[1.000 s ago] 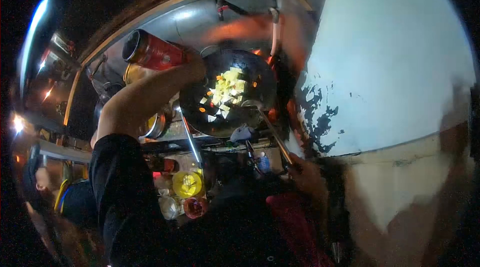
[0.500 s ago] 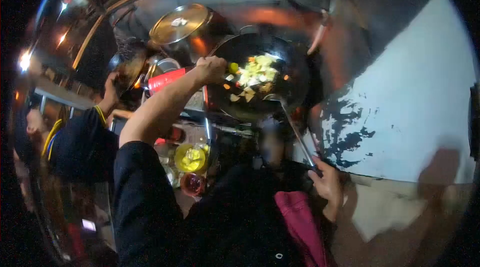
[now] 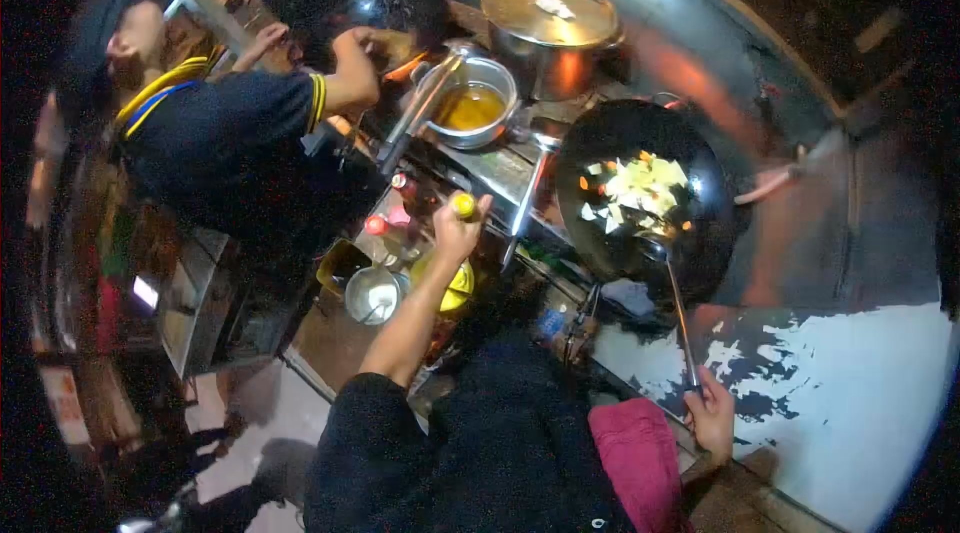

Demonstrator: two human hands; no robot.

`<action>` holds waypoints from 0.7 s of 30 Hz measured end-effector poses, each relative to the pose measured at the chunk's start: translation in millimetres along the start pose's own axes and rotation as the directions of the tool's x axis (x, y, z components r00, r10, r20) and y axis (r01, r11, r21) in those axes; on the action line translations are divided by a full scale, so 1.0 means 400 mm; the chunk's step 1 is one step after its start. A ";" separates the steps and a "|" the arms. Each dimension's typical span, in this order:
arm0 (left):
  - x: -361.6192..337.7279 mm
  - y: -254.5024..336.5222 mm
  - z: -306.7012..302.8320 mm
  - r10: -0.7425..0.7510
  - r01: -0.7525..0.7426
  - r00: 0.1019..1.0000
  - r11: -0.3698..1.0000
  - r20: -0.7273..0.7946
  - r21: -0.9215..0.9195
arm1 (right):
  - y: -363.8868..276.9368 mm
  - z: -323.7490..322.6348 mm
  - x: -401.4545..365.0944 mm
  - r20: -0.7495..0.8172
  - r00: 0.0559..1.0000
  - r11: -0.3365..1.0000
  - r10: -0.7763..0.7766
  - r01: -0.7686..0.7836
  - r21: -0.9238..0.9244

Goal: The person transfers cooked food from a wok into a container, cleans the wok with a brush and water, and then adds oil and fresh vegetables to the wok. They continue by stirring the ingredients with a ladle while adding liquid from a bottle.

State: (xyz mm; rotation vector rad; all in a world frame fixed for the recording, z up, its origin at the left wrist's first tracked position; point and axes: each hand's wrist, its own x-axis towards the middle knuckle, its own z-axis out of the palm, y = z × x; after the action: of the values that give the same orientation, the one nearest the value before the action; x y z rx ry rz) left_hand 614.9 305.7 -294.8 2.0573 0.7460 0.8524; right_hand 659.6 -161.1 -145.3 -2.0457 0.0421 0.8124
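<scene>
Head view: left hand [image 3: 452,231] grip closed round 1 yellow-capped bottle [image 3: 463,204] (above the surface [image 3: 497,169]); right hand [image 3: 712,415] grip clasps the ladle [image 3: 680,318] by its end, away from wok [image 3: 718,228] heat.

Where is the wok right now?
In the head view, right of centre: the wok lies right of the pot of yellow liquid and below-right of the lidded pot.

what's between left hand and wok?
Head view: a slanted metal rod lies between the left hand, gripping a yellow-capped bottle, and the wok, whose ladle the right hand holds.
</scene>
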 end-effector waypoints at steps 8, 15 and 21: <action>-0.086 -0.043 -0.085 -0.288 0.280 0.952 0.956 -0.104 -0.084 | -0.042 0.002 0.039 0.004 1.000 0.998 0.017 -0.016 -0.068; 0.029 -0.140 -0.065 -0.431 0.390 0.836 0.902 -0.339 -0.186 | -0.047 0.002 0.013 -0.021 1.000 0.999 0.002 -0.003 -0.044; 0.171 -0.137 -0.063 -0.202 0.250 0.913 0.964 -0.354 0.095 | -0.001 -0.006 -0.007 -0.051 0.999 1.000 -0.015 0.016 0.015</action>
State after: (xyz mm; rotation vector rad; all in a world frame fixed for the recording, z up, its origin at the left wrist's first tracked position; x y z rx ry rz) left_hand 625.2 395.4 -306.2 1.9108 1.2406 1.0609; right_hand 658.8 -163.4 -142.3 -2.0495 0.0607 0.7487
